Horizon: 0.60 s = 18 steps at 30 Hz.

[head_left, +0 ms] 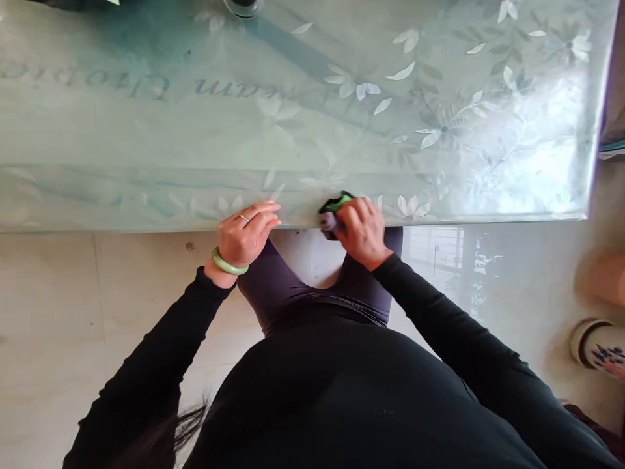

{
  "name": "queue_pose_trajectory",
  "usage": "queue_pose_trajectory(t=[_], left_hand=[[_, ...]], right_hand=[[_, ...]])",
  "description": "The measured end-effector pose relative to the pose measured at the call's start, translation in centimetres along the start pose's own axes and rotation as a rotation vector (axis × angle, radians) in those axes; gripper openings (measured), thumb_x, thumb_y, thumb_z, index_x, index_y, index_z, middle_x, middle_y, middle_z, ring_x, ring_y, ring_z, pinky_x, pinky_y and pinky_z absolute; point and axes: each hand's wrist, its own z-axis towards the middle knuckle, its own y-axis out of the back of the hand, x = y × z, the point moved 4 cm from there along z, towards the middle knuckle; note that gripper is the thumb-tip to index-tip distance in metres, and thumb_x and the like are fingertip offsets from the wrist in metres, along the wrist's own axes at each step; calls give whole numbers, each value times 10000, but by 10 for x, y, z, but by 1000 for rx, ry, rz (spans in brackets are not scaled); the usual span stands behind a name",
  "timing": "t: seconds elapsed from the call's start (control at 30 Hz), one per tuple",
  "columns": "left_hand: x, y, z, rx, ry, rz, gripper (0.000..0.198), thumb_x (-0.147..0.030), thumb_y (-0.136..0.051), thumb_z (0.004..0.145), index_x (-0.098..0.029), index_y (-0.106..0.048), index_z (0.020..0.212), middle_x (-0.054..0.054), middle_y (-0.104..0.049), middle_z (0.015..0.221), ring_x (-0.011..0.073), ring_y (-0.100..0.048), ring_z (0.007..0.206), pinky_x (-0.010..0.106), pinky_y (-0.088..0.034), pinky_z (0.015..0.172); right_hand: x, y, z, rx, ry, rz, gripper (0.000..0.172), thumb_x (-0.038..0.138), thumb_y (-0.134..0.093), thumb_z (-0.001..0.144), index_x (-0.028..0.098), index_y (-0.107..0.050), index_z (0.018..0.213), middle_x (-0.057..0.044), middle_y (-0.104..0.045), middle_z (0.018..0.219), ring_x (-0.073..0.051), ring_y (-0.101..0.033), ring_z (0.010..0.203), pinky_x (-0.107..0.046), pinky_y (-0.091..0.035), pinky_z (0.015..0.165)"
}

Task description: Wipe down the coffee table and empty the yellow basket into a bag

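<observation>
My right hand [362,229] is closed round a small black and green object [334,206] at the near edge of the table [146,189]. What the object is I cannot make out; it looks like a tape measure or a small tool. My left hand [247,231], wearing a green bangle and a ring, rests with its fingers curled on the same table edge, a short way left of the right hand. The table wears a pale green plastic cover printed with white flowers and faint lettering.
A dark round base of some object [243,6] stands at the table's far edge. The table's right corner [588,212] is near. Pale glossy floor tiles lie below. A patterned white pot [598,345] sits on the floor at right.
</observation>
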Motion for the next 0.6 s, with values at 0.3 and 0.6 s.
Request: queue_pose_trajectory(t=[0.3, 0.6], left_hand=[[9, -4, -3, 12, 73, -37, 292, -395, -574, 1071, -244, -732, 876, 49, -848, 1046, 220, -815, 1050, 312, -632, 844], [7, 6, 4, 2, 25, 2, 178, -293, -629, 1045, -252, -733, 907, 47, -853, 1051, 243, -822, 1024, 350, -628, 846]], right_hand=[[-91, 27, -79, -219, -380, -81, 100, 326, -574, 862, 244, -527, 893, -102, -550, 945, -301, -517, 897, -473, -416, 820], [36, -11, 11, -33, -86, 84, 81, 216, -555, 994, 240, -630, 974, -94, -632, 999, -254, -516, 948, -384, -362, 809]])
